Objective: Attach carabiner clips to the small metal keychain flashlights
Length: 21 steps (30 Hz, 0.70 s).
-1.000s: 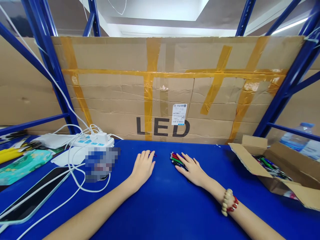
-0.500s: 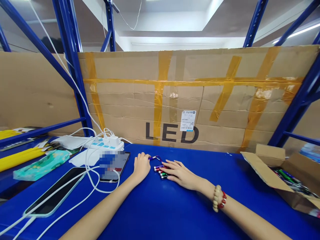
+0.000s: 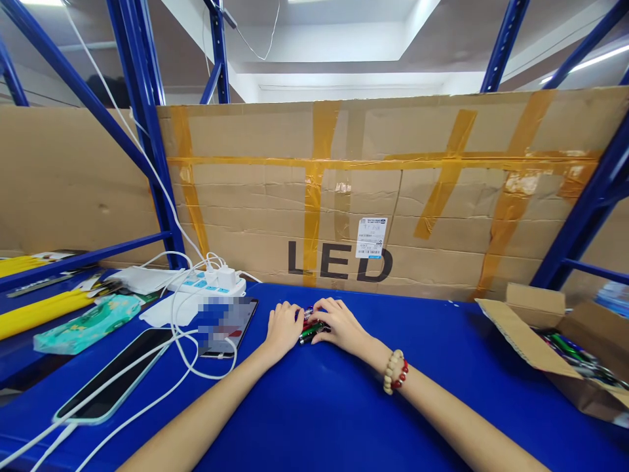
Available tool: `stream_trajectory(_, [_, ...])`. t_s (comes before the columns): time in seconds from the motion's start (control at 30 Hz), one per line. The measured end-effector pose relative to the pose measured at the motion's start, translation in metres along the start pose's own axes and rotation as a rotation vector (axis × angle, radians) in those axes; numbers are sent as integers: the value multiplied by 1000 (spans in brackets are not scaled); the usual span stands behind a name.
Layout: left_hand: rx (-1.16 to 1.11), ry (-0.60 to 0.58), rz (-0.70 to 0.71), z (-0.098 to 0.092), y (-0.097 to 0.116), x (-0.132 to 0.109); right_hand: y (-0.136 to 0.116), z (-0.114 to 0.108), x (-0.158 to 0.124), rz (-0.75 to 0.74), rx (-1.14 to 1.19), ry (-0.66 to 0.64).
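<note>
Several mini flashlights lie bunched side by side on the blue tabletop, between my two hands. A green flashlight (image 3: 313, 330) is nearest me, with a red flashlight (image 3: 308, 323) behind it and a bit of purple beyond. My left hand (image 3: 284, 332) is closed against the left ends of the bunch, its thumb beside them. From the right, my right hand (image 3: 343, 328) curls its fingers and thumb around the other ends. The fingers cover much of the flashlights, so I cannot tell exactly how each one is gripped.
At the right stands an open carton (image 3: 555, 367) holding more small metal items. Two phones, one with a pale case (image 3: 115, 377), lie left among white cables. Behind them is a power strip (image 3: 228, 283). A big cardboard panel (image 3: 255, 216) closes off the back.
My right hand has moved slightly left and curled from spread fingers around the flashlights. The purple flashlight's clip, which showed beside my left hand, is now hidden within the bunch.
</note>
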<state>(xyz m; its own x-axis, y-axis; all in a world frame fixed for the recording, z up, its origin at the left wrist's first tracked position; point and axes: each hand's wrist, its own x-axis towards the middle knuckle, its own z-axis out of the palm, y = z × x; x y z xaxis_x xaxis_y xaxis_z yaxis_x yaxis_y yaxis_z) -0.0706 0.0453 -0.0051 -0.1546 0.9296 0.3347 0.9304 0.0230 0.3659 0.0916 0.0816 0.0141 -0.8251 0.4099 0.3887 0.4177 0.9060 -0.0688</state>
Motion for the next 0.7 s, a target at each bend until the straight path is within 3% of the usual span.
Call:
stream_trajectory(0.17, [-26, 61, 64, -7, 6, -5, -2, -4, -11, 40, -13, 13])
stream_trajectory(0.23, [-46, 65, 157, -11, 11, -8, -2, -7, -19, 22, -32, -3])
stream_trajectory(0.37, [11, -13, 587, -15, 19, -15, -2, -15, -35, 29, -41, -56])
stream_trajectory(0.43, [39, -72, 690, -14, 21, -18, -2, -18, -41, 55, -8, -73])
stream_trajectory(0.57, [33, -166, 643, -12, 19, -17, 0, -23, -55, 121, 86, -112])
stream_trajectory(0.7, [63, -177, 602, -7, 14, -13, 4, -30, -70, 242, 181, -171])
